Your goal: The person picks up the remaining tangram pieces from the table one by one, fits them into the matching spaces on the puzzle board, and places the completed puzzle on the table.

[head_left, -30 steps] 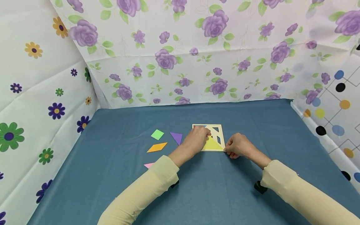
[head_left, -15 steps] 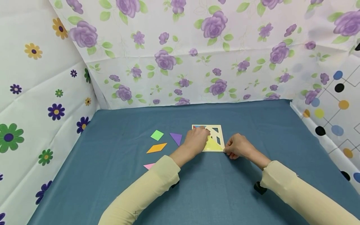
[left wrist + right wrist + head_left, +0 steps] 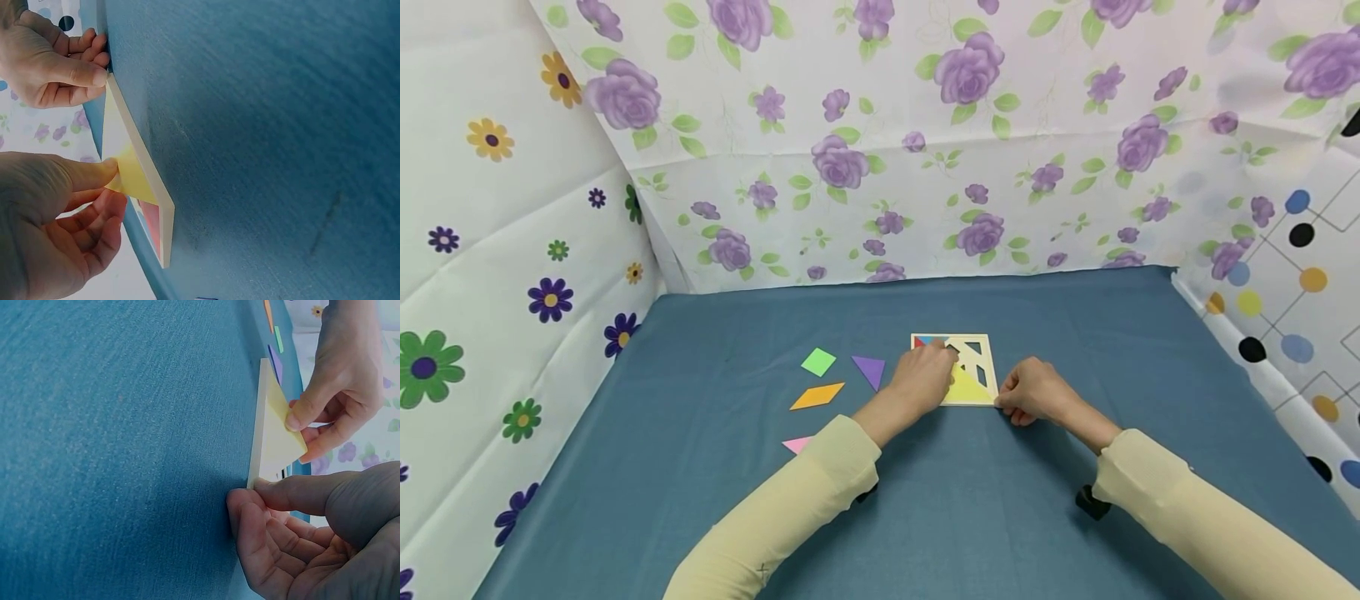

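Note:
My left hand [image 3: 925, 373] pinches a yellow triangle [image 3: 967, 387] between thumb and fingers, over a pale tangram tray [image 3: 992, 367]. In the right wrist view the triangle slants up from the tray's near edge to the fingers. My right hand [image 3: 1036, 390] pinches the tray's near right corner, thumb on top and fingers curled at the side, as the right wrist view shows. A red piece [image 3: 919, 342] and a blue piece [image 3: 934, 339] lie in the tray's far left part, partly hidden by my left hand. Cut-out slots show at the tray's right side.
Left of the tray, a purple triangle [image 3: 870, 371], a green square [image 3: 818, 362] and an orange parallelogram [image 3: 817, 396] lie on the blue cloth [image 3: 715, 475]. A pink piece [image 3: 796, 445] is partly covered by the left sleeve. Flowered sheets [image 3: 850, 208] rise behind the table.
Both hands keep their grips in almost the same places. Slightly more of the red and blue pieces shows past my left hand.

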### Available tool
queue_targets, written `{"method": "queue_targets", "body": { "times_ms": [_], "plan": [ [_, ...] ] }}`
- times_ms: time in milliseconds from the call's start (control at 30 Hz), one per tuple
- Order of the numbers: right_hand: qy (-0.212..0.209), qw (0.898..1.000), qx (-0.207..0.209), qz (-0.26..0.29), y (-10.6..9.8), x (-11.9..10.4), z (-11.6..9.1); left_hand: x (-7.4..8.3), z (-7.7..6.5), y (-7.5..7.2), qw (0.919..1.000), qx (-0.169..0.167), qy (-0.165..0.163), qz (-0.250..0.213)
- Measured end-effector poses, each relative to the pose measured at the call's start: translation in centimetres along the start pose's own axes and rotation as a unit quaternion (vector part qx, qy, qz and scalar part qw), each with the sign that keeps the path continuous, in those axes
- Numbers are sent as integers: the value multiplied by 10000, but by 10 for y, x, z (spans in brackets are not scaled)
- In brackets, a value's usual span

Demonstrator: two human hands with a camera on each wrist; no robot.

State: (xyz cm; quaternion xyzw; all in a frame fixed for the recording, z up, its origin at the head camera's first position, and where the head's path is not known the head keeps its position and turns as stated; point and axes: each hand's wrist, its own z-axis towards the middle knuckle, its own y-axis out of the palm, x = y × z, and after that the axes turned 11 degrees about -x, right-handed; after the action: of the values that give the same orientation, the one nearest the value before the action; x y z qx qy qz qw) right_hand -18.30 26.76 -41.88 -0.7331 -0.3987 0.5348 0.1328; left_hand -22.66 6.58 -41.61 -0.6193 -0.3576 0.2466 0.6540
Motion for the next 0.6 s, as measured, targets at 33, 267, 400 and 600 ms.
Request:
{"method": "queue_targets", "body": {
  "times_ms": [33,267,400,600],
  "plan": [
    [4,10000,-2,10,0,0,0,0,0,0,10000,-26,10,-8],
    [-18,10000,12,12,0,1,0,-1,4,2,9999,-158,19,-64],
    [-46,10000,7,23,0,1,1,-2,5,3,9998,-209,-2,-41],
    [-3,10000,-3,46,-1,1,1,-4,7,5,9997,-242,55,-30]
  ]
}}
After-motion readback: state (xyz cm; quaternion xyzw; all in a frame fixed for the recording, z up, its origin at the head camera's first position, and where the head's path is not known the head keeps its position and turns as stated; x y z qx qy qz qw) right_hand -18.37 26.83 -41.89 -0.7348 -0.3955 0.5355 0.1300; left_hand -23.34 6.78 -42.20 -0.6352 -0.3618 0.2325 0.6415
